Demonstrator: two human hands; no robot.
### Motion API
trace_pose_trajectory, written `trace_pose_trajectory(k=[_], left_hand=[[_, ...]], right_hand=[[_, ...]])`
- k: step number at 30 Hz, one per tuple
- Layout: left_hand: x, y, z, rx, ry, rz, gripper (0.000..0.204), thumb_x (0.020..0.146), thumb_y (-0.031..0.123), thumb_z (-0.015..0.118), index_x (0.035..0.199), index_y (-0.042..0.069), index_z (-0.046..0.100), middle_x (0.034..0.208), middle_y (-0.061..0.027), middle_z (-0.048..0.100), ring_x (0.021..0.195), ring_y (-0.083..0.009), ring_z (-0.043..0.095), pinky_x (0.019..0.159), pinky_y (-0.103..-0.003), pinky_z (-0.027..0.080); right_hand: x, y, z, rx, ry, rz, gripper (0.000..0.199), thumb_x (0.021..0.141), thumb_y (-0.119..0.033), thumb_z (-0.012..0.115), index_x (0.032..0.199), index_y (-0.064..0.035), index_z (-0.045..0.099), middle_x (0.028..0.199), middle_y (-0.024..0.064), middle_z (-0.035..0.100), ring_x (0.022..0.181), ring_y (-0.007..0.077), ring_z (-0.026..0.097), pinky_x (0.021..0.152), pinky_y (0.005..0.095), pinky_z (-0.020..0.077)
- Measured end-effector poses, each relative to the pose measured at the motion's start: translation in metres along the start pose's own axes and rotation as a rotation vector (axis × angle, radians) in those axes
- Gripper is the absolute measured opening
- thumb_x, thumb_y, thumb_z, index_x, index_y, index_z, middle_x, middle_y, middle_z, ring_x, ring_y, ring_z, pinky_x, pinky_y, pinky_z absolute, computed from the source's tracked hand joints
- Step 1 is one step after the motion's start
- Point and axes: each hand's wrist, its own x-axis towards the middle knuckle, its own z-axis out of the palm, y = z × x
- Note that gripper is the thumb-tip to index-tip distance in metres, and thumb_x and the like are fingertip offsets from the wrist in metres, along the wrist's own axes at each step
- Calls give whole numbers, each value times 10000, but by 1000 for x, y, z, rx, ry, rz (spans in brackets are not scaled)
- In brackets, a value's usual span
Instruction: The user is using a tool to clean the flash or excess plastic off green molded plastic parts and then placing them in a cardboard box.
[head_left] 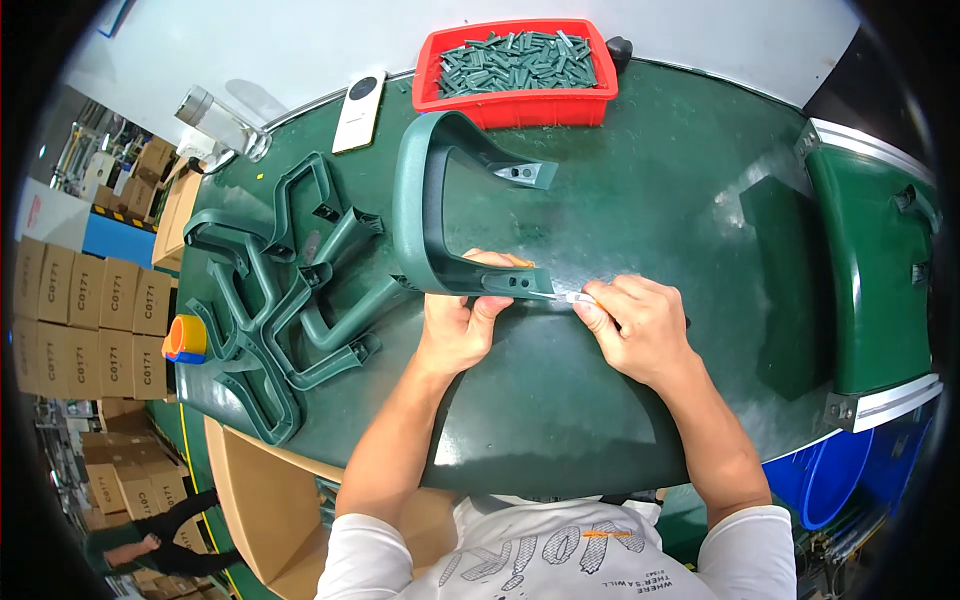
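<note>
My left hand point(462, 325) is closed around the lower arm of a green U-shaped plastic handle point(412, 205), its open side facing right. Both ends of the handle show dark holes, and the upper end sticks out free above the table. A small light-coloured tool point(572, 296) with a thin blade-like tip, possibly a knife, is pinched in my right hand point(637, 325). Its tip meets the end of the handle's lower arm; my fingers hide most of the tool. Left of my hands, several similar green handles point(262, 290) lie in a tangled heap on the green tabletop point(640, 180).
At the back stands a red bin point(515, 108) full of small green plastic pieces. A phone point(358, 112), a clear bottle point(225, 125) and tape rolls point(187, 338) lie to the left. A green panel with metal rails point(870, 270) borders the right. Cartons point(95, 320) are stacked beyond the left edge.
</note>
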Motion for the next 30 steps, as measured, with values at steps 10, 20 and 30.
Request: trace_pose_trajectory(k=[10,20,30], left_hand=[[-1,3,2,-89,-27,-44,311,849,256,655,961,-22,573,872,-88,614,734,-129,560,644,-252,447],[-8,9,0,-314,68,-248,349,712,7,757,999,-13,559,941,-124,652,797,-139,626,692,-260,523],[-8,-1,-7,-596,8,-175,373,679,53,776,957,41,527,965,-257,639,897,-356,654,776,-439,547]], right_hand=[[0,1,0,-41,31,23,163,773,-212,680,754,-53,652,576,74,532,522,247,555,465,359,437],[2,6,-5,210,24,69,208,782,-239,692,763,-34,662,556,84,531,484,236,524,449,329,400],[1,-2,-7,359,-54,-29,235,775,-250,704,701,-33,653,511,75,499,444,215,498,435,322,382]])
